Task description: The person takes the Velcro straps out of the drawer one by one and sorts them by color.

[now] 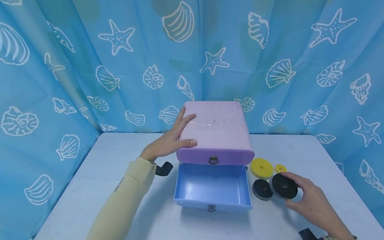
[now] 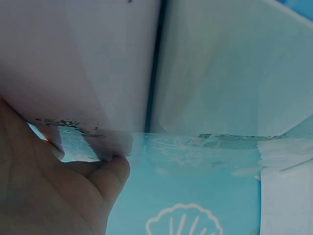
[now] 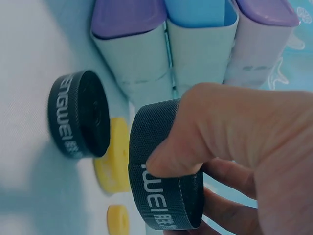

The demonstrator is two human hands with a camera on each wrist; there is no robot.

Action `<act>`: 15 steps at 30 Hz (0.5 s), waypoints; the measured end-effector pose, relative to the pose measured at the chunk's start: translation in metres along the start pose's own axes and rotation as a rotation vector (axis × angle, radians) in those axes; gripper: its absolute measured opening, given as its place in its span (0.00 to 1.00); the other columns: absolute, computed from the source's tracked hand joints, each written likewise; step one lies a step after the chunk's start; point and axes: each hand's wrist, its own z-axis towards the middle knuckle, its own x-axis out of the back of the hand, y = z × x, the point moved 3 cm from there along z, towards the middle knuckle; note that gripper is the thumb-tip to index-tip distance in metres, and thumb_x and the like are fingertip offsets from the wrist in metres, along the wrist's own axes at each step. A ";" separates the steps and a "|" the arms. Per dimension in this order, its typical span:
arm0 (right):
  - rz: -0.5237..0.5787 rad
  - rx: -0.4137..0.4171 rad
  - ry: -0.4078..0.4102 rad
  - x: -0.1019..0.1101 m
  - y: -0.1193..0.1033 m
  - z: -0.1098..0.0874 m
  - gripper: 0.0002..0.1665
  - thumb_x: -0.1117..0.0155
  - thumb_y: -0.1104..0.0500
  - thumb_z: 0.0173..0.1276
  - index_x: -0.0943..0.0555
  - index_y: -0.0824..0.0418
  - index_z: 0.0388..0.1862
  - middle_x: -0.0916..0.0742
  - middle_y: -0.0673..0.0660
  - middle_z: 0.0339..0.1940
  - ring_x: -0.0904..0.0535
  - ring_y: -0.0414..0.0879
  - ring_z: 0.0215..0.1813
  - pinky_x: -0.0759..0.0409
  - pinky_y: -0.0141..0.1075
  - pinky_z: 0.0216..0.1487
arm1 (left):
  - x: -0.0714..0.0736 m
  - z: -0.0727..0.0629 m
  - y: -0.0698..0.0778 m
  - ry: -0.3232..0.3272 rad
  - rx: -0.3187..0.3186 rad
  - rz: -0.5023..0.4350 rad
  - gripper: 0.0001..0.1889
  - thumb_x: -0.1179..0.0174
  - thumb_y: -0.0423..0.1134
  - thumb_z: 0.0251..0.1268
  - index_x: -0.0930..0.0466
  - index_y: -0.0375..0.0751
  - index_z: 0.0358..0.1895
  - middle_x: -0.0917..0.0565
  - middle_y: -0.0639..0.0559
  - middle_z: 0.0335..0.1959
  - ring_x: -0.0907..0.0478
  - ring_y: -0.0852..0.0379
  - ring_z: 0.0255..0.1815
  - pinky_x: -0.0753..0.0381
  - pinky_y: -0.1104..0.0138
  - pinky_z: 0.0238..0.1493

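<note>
A small drawer cabinet (image 1: 216, 128) with a pink top stands mid-table, its blue drawer (image 1: 211, 185) pulled out and bare inside. On the cabinet's left side rests my left hand (image 1: 169, 141), fingers spread over the top edge; in the left wrist view its thumb side touches the pale wall (image 2: 78, 63). My right hand (image 1: 312, 198) pinches a black tape roll (image 1: 284, 186) with white lettering between thumb and fingers, right of the open drawer. Beside it lies a second black tape roll (image 3: 80, 115), partly overlapped in the head view.
A large yellow roll (image 1: 261, 168) and a small yellow ring (image 1: 280, 168) lie behind the black rolls. Purple drawers (image 3: 128, 18) sit in the cabinet on either side of the blue one. A blue shell-patterned curtain (image 1: 192, 66) hangs behind the white table (image 1: 120, 156).
</note>
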 end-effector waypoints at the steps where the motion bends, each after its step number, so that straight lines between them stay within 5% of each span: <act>1: -0.003 -0.003 0.001 0.000 0.002 0.001 0.53 0.20 0.66 0.45 0.33 0.68 0.72 0.29 0.78 0.68 0.35 0.77 0.65 0.31 0.69 0.58 | 0.000 0.000 0.000 0.000 0.000 0.001 0.47 0.43 0.67 0.63 0.56 0.66 0.81 0.78 0.66 0.80 0.74 0.50 0.82 0.51 0.31 0.70; 15: -0.039 -0.038 -0.010 -0.009 0.025 0.013 0.54 0.20 0.67 0.43 0.33 0.71 0.71 0.30 0.79 0.67 0.36 0.78 0.65 0.33 0.72 0.57 | 0.000 -0.001 0.000 -0.003 0.007 0.003 0.47 0.42 0.67 0.63 0.56 0.67 0.81 0.78 0.66 0.80 0.73 0.49 0.82 0.51 0.32 0.70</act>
